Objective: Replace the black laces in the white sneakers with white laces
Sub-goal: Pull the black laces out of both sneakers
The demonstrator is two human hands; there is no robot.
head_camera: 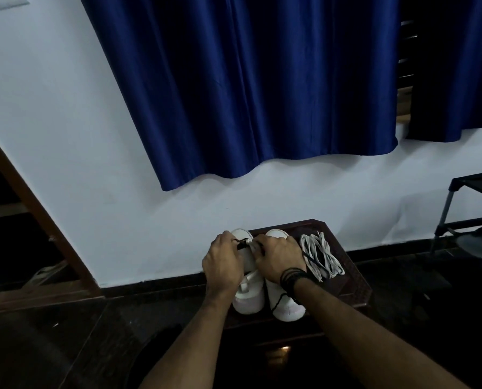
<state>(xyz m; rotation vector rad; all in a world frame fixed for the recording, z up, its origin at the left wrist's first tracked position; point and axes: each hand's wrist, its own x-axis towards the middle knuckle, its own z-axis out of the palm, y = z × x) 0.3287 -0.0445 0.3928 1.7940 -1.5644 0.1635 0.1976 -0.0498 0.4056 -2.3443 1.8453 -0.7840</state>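
Note:
Two white sneakers stand side by side on a small dark wooden table (pixel 354 279), toes toward the wall. My left hand (pixel 224 259) and my right hand (pixel 279 255) both lie over the left sneaker (pixel 248 300), each pinching the black lace (pixel 242 242) near its front eyelets. My right hand covers much of the right sneaker (pixel 286 307); a black lace end trails over its heel. A loose bundle of white laces (pixel 322 255) lies on the table just right of the shoes, with a dark lace strand across it.
A white wall with a dark skirting runs behind the table, under a blue curtain (pixel 248 88). A dark metal rack (pixel 469 211) stands at the right. A wooden door frame (pixel 35 209) slants at the left. The floor around is dark.

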